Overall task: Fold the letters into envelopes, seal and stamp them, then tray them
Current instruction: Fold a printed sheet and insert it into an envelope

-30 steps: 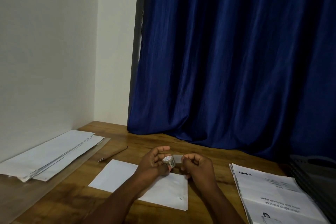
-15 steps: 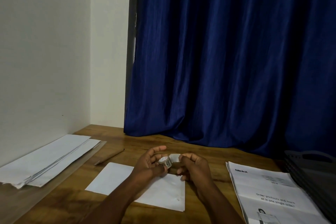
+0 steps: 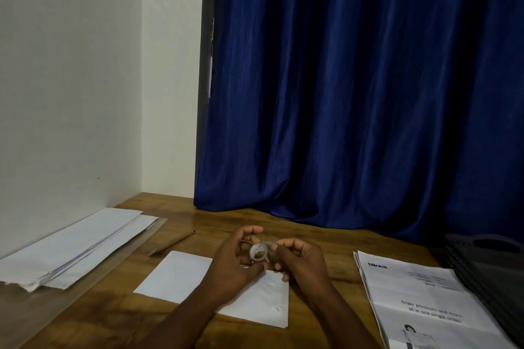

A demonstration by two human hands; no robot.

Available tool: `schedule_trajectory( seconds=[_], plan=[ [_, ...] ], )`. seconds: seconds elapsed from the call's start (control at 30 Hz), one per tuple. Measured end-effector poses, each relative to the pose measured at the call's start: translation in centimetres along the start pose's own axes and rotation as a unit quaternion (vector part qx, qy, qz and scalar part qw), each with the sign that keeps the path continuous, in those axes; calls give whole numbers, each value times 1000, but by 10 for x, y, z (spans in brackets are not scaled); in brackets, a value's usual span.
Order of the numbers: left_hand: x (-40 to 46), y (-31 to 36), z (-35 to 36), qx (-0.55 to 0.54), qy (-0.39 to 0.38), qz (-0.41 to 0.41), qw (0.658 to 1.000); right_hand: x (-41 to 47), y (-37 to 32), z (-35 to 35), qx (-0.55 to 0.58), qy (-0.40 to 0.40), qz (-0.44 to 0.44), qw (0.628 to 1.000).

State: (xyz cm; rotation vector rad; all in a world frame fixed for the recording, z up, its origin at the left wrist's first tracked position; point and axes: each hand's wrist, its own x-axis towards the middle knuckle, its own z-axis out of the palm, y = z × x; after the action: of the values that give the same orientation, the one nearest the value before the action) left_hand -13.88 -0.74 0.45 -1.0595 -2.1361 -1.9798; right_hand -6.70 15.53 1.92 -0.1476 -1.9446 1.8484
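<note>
While both hands work above it, the wooden table [image 3: 297, 224] carries the following, largest first. Blue curtain [image 3: 354, 93]: hangs behind the table from 12 to 3 o'clock, its hem on the far edge. Stack of envelopes [image 3: 73, 246]: white, lying flat at 9 o'clock against the wall. Printed letters [image 3: 419, 300]: a pile at 4 o'clock, top sheet face up. Dark tray [image 3: 490, 269]: at 3 o'clock, just beside the letters, partly cut off by the frame. Single envelope [image 3: 181, 275]: white, flat at 6 o'clock, under both forearms. Pencil [image 3: 173, 242]: slanted at 10 o'clock, between the stack and the single envelope. Left hand [image 3: 235, 261]: raised over the envelope, fingers curled round the tape roll [image 3: 258, 253], thumb uppermost. Right hand [image 3: 300, 259]: facing it, fingertips bunched and pinching the strip drawn off the roll; knuckles up. Roll: held upright between the two hands, clear of the table.
</note>
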Motion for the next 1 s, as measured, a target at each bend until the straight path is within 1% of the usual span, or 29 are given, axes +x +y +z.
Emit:
schedule_trajectory(
  seconds=[0.13,0.27,0.47,0.6,0.7,0.8,0.9,1.0],
  plan=[
    [-4,0,2,35,14,48,998,2,-1,0,7,4,3,1000],
    [-6,3,2,47,20,72,996,2,-1,-1,22,6,17,1000],
    [-5,5,1,58,35,81,994,5,-2,-6,67,61,51,995],
    [-4,4,-1,98,58,87,990,6,1,-7,40,73,36,996],
    [1,-1,-7,123,108,88,983,8,5,-9,6,72,26,997],
    [13,-14,-17,194,147,66,968,11,10,-10,-18,70,24,997],
    [19,-28,-25,276,165,3,947,12,13,-10,-32,68,21,997],
    [16,-31,-23,340,177,-35,923,12,14,-10,-42,61,17,997]
  ],
)
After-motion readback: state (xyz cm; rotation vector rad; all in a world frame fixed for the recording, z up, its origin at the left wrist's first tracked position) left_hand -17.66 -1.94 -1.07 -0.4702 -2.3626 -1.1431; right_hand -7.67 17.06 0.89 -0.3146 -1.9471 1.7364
